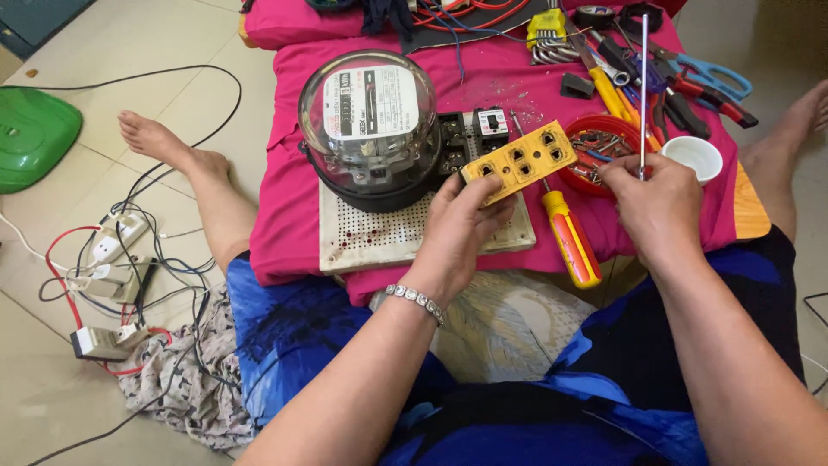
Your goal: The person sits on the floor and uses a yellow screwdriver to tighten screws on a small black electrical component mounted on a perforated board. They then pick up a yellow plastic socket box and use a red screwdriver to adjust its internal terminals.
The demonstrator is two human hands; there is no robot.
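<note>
My left hand [461, 226] grips a yellow socket plate [520, 160] with several outlets, holding it tilted over a white perforated board [362, 237]. My right hand [655, 203] is closed around a thin metal rod [643, 86] that stands upright, next to a red bowl of screws [595, 142] and a small white cup [697, 157]. A red and yellow screwdriver [567, 237] lies between my two hands on the pink cloth [293, 173]. A round electricity meter with a clear dome [369, 121] sits on the board beside a small breaker [492, 122].
Pliers, scissors [711, 78], hex keys [548, 34] and black tape [593, 15] are piled at the back right of the low table. Power strips and tangled wires [112, 267] lie on the tiled floor at left, near a green plastic object [30, 134]. My legs flank the table.
</note>
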